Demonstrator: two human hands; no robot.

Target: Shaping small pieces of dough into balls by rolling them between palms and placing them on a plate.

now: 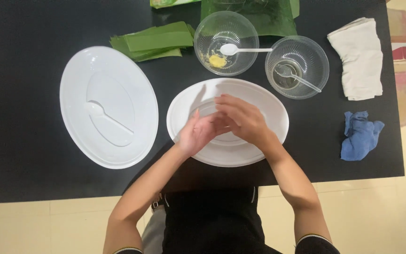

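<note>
Hands: the left hand (197, 134) and right hand (240, 120) are pressed together, palm against palm, right laid over left, fingers straight.
Held thing: I cannot tell whether anything lies between the palms; whatever might be there is hidden, so the hands may just as well be bare.
Under the hands: an oval white plate (271, 106) near the middle of the near edge of the tabletop (24, 47), with both hands above its centre.
Left side: a second oval white plate (78, 89) well apart, with a white spoon (106, 117) lying in it.
Far edge: a clear bowl (226, 42) with a yellow dab and a white spoon, beside another clear bowl (313, 61) with a clear spoon; folded green leaves (153, 40) lie to the left of them.
Right edge: a folded white cloth (360, 59) and a crumpled blue cloth (360, 136).
Risk, spill: the spoon handles stick out over the bowl rims, so a careless reach forward could catch one and tip a light bowl.
Risk, drop: anything soft pressed between the palms might stick to one hand or fall beside the plate if the hands part off-centre.
Risk, plate: a forearm could nudge the plate, which sits close to the near edge.
</note>
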